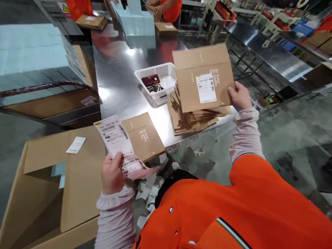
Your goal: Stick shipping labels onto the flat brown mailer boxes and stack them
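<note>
A strip of printed labels (115,136) is pinched in the left hand (113,173), with the thumb pressed on the front and the fingers mostly hidden behind; the lower end is curled toward the person's body. By the right hand (241,96), a flat cardboard mailer (186,83) is gripped at its right edge, the thumb laid on the front face and the fingers largely concealed at the back. The mailer is tilted up above the near right part of the metal table (116,79), and a white shipping label (206,88) is stuck on its face. Beneath it a loose stack of mailers (178,124) is seen; whether the two are touching cannot be told. Just behind the stack stands a white plastic basket (160,93), in which small items are held. Another cardboard mailer (144,141) is laid at the near left corner of the table, partly covered by the label strip. To the left, a large carton (83,193) is placed, with a white slip (76,145) resting on its flap. At the far end, pale blue boxes (137,26) are stacked.
</note>
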Demonstrator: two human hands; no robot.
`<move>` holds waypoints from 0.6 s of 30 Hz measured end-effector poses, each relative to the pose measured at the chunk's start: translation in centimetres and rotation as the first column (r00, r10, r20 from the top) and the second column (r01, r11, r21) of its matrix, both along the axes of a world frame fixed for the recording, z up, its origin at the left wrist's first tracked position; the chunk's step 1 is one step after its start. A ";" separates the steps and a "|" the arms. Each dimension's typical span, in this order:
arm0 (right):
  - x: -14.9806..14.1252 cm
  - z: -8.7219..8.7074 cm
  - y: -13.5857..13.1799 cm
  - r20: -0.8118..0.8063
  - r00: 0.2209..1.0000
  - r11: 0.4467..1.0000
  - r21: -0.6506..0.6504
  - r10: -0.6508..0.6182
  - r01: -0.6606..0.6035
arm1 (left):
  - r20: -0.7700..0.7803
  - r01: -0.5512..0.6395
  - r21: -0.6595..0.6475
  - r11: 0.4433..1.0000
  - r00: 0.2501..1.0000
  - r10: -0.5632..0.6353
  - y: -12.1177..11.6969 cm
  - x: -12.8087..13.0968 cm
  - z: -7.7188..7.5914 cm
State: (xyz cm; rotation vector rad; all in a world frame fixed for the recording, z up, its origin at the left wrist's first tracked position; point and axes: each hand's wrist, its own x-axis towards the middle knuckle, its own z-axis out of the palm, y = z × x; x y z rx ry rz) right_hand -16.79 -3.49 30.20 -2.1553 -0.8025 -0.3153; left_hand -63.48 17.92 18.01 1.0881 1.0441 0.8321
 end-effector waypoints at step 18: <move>-30.2 -15.4 15.7 -0.683 0.236 0.533 0.262 0.692 -0.804 | -0.081 -0.142 0.030 0.989 0.986 0.144 -4.4 -0.7 -6.6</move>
